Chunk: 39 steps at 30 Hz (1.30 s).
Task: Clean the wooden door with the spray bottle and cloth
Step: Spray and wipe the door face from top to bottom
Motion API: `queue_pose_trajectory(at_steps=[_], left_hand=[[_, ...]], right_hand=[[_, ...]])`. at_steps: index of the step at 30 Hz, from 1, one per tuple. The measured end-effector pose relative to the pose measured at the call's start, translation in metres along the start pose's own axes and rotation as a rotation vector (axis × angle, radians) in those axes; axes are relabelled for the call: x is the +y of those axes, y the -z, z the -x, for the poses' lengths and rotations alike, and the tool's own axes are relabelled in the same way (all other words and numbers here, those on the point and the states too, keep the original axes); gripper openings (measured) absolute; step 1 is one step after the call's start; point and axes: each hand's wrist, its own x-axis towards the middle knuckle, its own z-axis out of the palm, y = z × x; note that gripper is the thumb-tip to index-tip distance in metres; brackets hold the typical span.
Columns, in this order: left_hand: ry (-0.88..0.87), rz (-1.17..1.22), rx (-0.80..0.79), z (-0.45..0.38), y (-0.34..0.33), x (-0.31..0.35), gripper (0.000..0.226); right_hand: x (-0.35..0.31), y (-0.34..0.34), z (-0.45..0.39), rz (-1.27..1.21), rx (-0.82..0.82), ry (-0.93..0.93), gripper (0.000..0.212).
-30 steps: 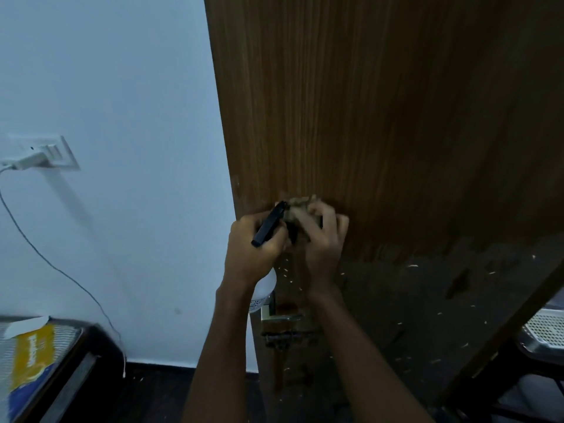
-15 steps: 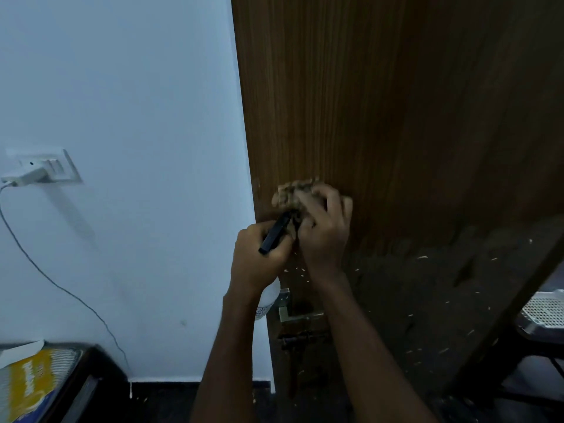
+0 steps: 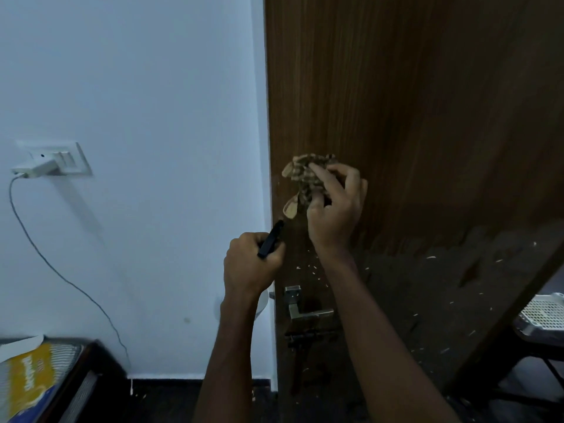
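Observation:
The brown wooden door [image 3: 412, 111] fills the right half of the view, darker and speckled with pale flecks lower down. My right hand [image 3: 334, 209] grips a crumpled checked cloth [image 3: 305, 181] against the door near its left edge. Lower and to the left, my left hand [image 3: 251, 265] grips the spray bottle by its black trigger head [image 3: 271, 239]; the white body [image 3: 263, 303] peeks out below my wrist, mostly hidden.
A metal door handle [image 3: 308, 312] and a dark latch sit below my hands. The white wall [image 3: 152, 87] carries a socket with a plugged charger [image 3: 45, 164] and trailing cable. A yellow packet [image 3: 27, 380] lies on a dark table bottom left. A perforated white tray [image 3: 543, 315] is at the right edge.
My right hand has lifted the cloth up and away from the bottle's head; the hands, close together a second ago, are now apart. The view has shifted, so the door sits further right.

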Motion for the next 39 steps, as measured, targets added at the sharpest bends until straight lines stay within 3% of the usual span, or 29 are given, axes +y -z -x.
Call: queue_pose_trajectory(at_steps=[4,7,11,16,19,26,32,36,39], left_hand=[[-0.017,0.055,0.041,0.000,0.007,-0.002,0.045],[-0.062,0.121,0.063,0.002,0.016,-0.005,0.041],[-0.102,0.178,0.046,0.002,0.024,-0.012,0.038],[-0.102,0.180,-0.016,0.006,0.018,-0.018,0.039],[-0.090,0.212,-0.048,0.008,0.010,-0.024,0.037],[-0.124,0.261,-0.098,-0.001,0.004,-0.021,0.033],[-0.073,0.198,-0.176,0.013,-0.016,-0.054,0.038],[-0.038,0.165,-0.214,0.015,-0.026,-0.070,0.034],[-0.014,0.083,-0.273,0.014,-0.030,-0.079,0.028]], right_hand=[[-0.020,-0.020,0.001,0.054,-0.033,0.231,0.041],[0.003,-0.025,0.060,0.110,-0.082,0.291,0.039],[0.025,-0.013,0.129,0.154,-0.248,0.211,0.023],[-0.013,-0.020,0.045,0.076,-0.012,0.155,0.039],[-0.012,-0.028,0.038,0.071,0.022,0.149,0.048],[0.045,-0.009,0.134,0.145,-0.263,0.136,0.026],[0.020,-0.017,0.066,0.117,0.010,0.083,0.040],[0.048,-0.015,0.117,0.174,-0.147,0.167,0.037],[0.060,-0.004,0.135,0.161,-0.193,0.068,0.034]])
